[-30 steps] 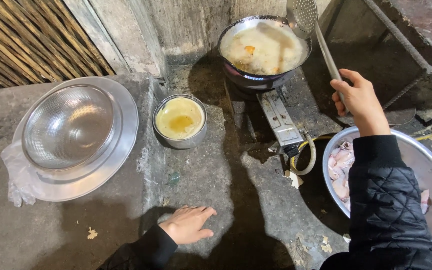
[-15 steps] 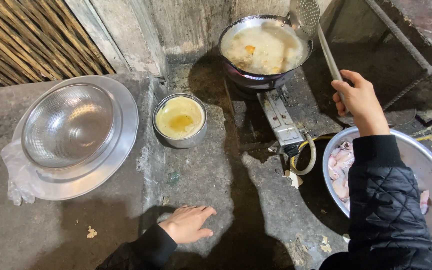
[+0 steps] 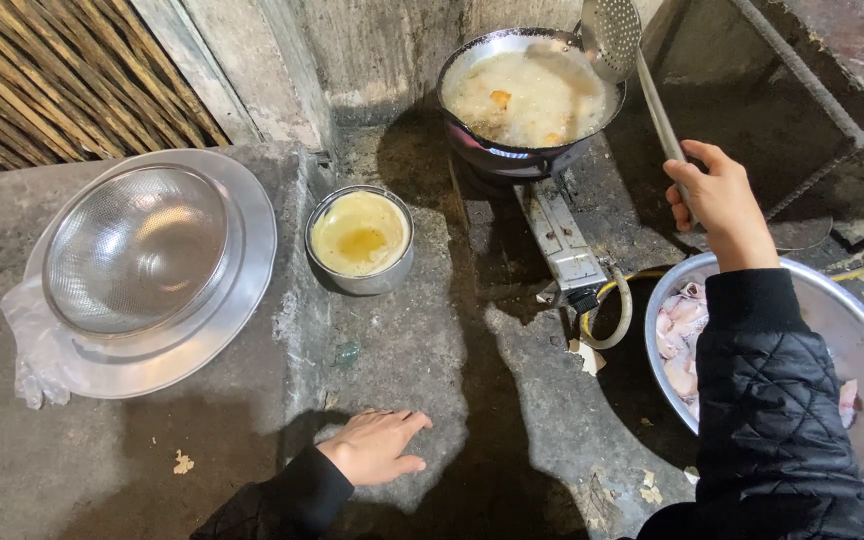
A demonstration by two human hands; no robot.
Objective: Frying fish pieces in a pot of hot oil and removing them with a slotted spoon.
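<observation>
Gripping skimmer (image 3: 620,40) right hand (image 3: 720,198); left hand (image 3: 377,445) flat.

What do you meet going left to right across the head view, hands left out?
Clear plastic bag → mesh strainer on a metal plate → small bowl of yellow liquid → frying pan on the burner → big metal bowl of raw meat.

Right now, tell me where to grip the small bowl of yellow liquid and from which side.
Grip the small bowl by its rim, from above, fingers on opposite sides. It stands upright and looks nearly full, so it should stay level. The left hand lies flat on the slab just below it, free. The right hand holds the skimmer handle. The burner side to the right is probably hot.
</observation>
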